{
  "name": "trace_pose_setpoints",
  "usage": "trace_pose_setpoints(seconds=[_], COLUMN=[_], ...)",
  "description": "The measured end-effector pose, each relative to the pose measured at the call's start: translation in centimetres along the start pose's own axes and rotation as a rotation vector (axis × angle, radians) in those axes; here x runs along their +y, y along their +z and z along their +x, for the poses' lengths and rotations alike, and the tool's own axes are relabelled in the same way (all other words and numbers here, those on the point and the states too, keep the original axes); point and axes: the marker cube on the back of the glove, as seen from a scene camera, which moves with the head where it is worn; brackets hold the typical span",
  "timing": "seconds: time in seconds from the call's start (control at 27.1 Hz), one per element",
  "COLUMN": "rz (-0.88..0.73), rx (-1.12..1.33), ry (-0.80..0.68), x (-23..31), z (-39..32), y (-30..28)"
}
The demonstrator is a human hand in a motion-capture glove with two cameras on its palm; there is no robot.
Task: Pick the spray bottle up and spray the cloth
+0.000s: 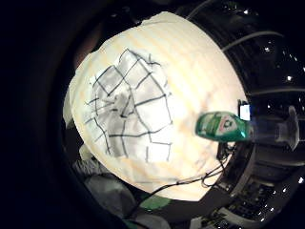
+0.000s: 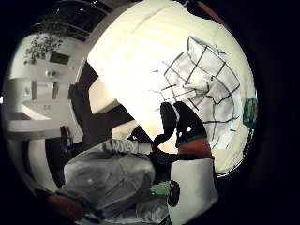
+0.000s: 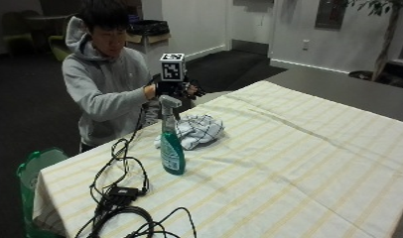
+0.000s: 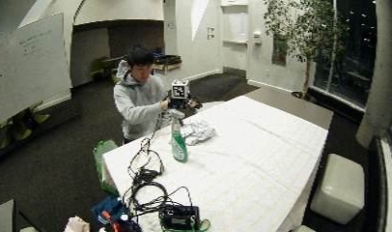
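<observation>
A green spray bottle [image 3: 171,148] with a pale trigger head stands upright on the striped tablecloth [image 3: 294,153], near the person's side of the table. Just behind it lies a crumpled white cloth [image 3: 199,130] with dark check lines. My gloved right hand [image 3: 179,89] hovers in the air above the cloth and a little beyond the bottle's head, touching neither, its fingers relaxed and holding nothing. The little finger side palm view looks down on the cloth [image 1: 128,112] and the bottle [image 1: 224,126] beside it. The thumb side view shows the cloth [image 2: 208,86] past my black fingers [image 2: 189,123].
Black cables [image 3: 122,193] trail over the tablecloth in front of the bottle, towards the table's near corner. A green bag [image 3: 35,166] stands on the floor by that corner. The wide outside view shows a white stool [image 4: 341,188] past the table's far side.
</observation>
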Motion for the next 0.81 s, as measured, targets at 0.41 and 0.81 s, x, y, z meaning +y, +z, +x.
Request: trace_pose_setpoints(seconds=[0.41,0.81], rz=[0.077,0.158], rx=[-0.039,-0.073], ry=[0.11,0.237], x=[2.7,6.9], z=[2.4,4.0], y=[-0.5,0.1])
